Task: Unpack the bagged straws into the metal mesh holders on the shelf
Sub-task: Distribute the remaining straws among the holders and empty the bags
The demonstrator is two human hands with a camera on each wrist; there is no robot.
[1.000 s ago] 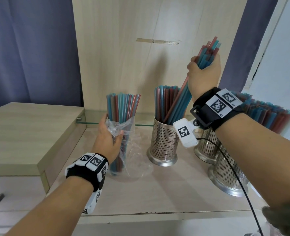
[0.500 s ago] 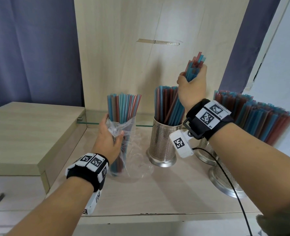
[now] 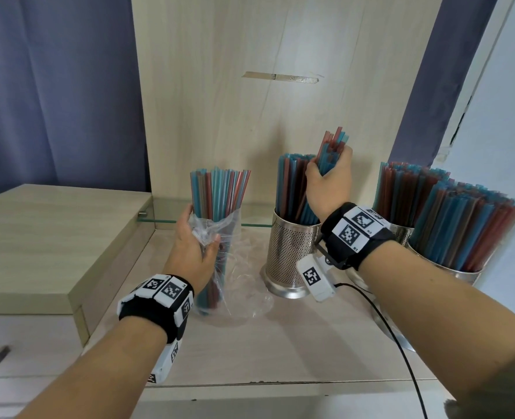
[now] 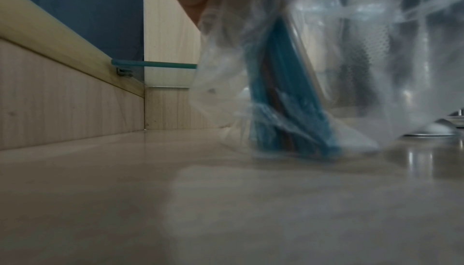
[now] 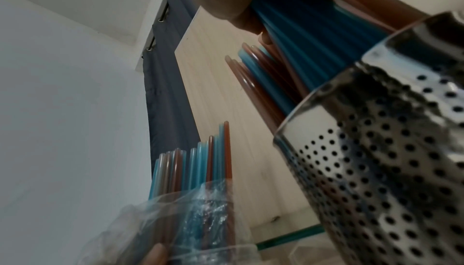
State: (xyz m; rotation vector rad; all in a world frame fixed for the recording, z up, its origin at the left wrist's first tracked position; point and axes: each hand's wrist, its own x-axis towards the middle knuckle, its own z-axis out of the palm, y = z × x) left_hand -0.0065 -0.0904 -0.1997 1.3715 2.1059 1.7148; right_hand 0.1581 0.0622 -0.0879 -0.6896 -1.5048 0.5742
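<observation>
the right hand (image 3: 328, 184) has dropped toward the middle holder (image 3: 291, 255) since a second ago, its fingers curled tight around a bunch of straws (image 3: 330, 151) whose lower ends sit in the cup. the left hand (image 3: 194, 244) grips the crumpled plastic bag (image 3: 220, 237) holding upright straws on the shelf (image 3: 280, 343). only the right wrist view shows the holder's punched holes up close; the left wrist view shows the bag's base touching the shelf.

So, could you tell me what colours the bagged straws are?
The straws are blue and reddish-brown, clearest in the head view.
</observation>
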